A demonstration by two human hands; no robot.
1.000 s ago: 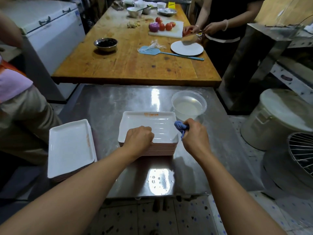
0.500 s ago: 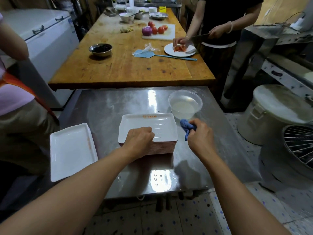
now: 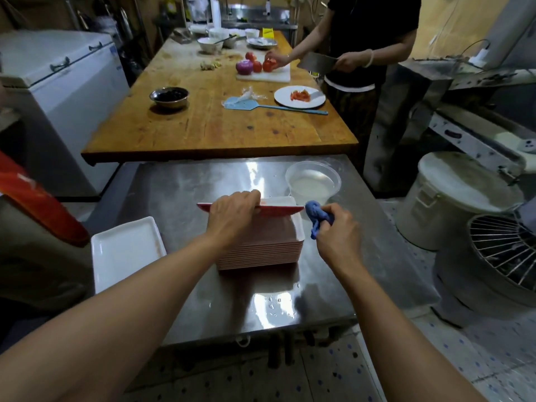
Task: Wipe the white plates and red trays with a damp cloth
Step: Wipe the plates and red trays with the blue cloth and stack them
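A stack of trays (image 3: 261, 248), white inside and red underneath, stands in the middle of the steel table (image 3: 179, 187). My left hand (image 3: 232, 216) grips the top tray (image 3: 278, 209) by its far edge and holds it tilted up off the stack, red underside facing me. Just right of that tray's corner, my right hand (image 3: 336, 233) grips a bunched blue cloth (image 3: 316, 214). A second pile of white trays (image 3: 124, 250) lies at the table's left edge.
A clear bowl of water (image 3: 313, 181) stands behind the stack. Beyond it is a wooden table (image 3: 203, 126) where another person cuts tomatoes with a cleaver. A white bin (image 3: 452, 198) and a wire-guarded fan (image 3: 501, 250) stand on the right, a person's leg on the left.
My left hand has lifted the top tray from flat to tilted up, showing its red underside. My right hand with the cloth has stayed beside the stack's right corner.
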